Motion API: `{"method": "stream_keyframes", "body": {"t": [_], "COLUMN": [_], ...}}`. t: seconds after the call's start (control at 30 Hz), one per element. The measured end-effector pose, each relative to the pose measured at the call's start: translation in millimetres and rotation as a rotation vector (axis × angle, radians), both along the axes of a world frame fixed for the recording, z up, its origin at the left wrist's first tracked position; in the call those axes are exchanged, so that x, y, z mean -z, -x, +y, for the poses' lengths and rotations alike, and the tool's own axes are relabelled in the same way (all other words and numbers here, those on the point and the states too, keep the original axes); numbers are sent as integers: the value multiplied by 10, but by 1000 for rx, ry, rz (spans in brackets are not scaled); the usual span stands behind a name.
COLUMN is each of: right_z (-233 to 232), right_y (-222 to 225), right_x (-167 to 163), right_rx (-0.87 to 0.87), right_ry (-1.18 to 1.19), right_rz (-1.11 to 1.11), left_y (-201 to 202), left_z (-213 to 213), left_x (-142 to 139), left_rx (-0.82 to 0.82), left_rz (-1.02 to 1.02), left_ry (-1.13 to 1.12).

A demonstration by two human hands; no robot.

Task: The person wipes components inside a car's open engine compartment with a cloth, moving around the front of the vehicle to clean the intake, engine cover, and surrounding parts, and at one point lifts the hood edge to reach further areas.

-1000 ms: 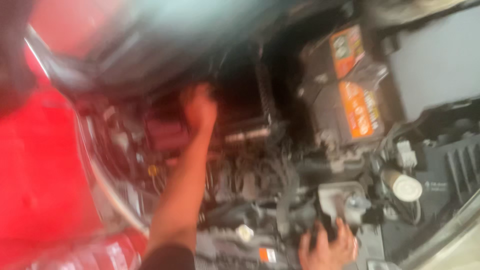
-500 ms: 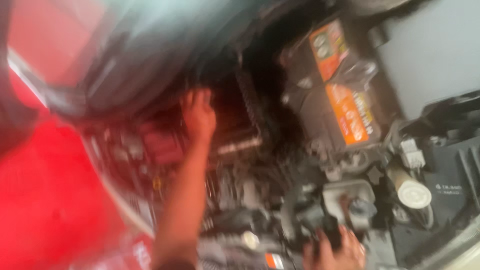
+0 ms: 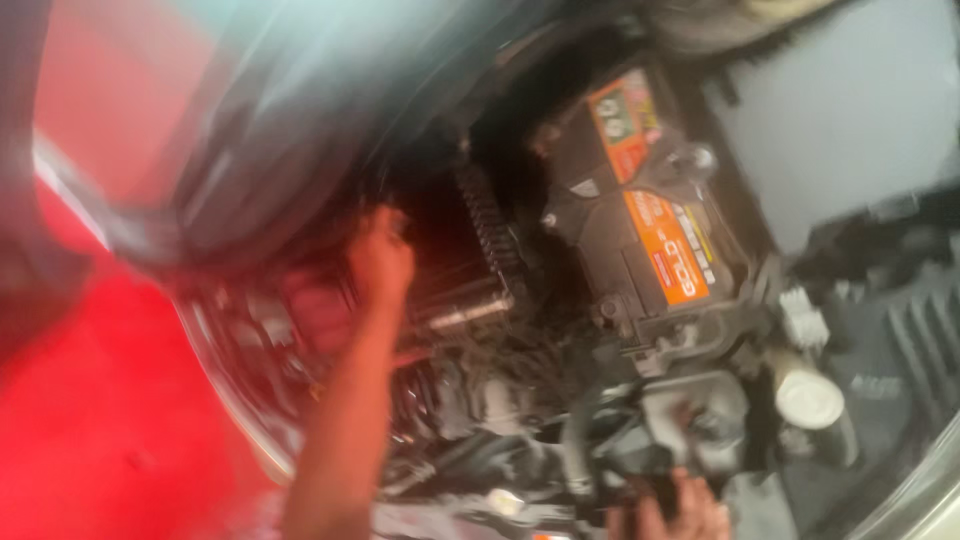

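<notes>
1. The view looked down into the open engine bay of a red car, and the whole picture was smeared by motion blur.
2. The left hand (image 3: pixel 380 262) sat in the middle left of the frame at the end of a bare forearm that rose from the bottom edge. It reached deep into a dark recess of the bay, just left of a ribbed black hose (image 3: pixel 487 232). Whether its fingers were curled on something or spread, I cannot tell; the blur hid them.
3. The right hand (image 3: pixel 668 515) showed only in part at the bottom edge, right of centre. Its fingers lay against dark parts (image 3: pixel 640 470) low in the bay, touching them. A firm grip could not be made out.
4. A black car battery (image 3: pixel 645 235) with orange labels lay in the upper right of the frame, tilted on the diagonal, well apart from both hands.
5. A white round cap (image 3: pixel 808 397) stood at the lower right, below the battery and up and to the right of the right hand.
6. A pale grey panel (image 3: pixel 850 110) filled the upper right corner beside the battery.
7. Red bodywork (image 3: pixel 110 430) covered the lower left of the frame, left of the forearm.
</notes>
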State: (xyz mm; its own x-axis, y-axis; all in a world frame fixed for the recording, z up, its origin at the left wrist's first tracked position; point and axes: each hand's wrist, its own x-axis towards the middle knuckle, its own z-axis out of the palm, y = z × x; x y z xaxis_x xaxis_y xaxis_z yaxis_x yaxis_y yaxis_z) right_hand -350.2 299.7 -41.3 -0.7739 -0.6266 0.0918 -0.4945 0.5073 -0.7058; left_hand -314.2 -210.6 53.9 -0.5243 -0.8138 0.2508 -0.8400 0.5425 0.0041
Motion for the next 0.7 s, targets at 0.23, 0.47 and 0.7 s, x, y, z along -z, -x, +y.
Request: {"method": "stream_keyframes", "body": {"t": [0.23, 0.47, 0.7], "right_z": [-10, -128, -322], "right_y": [211, 190, 274], "right_x": [-61, -185, -169], "right_rx": [-125, 22, 208], "right_ry": [-25, -35, 180], "right_rz": [13, 71, 229], "left_y": [-13, 59, 19], "left_z": [37, -66, -143], "left_x": [118, 68, 64], "left_rx": [-171, 17, 26], "left_rz": [105, 78, 48], "left_ry": [58, 79, 57]}}
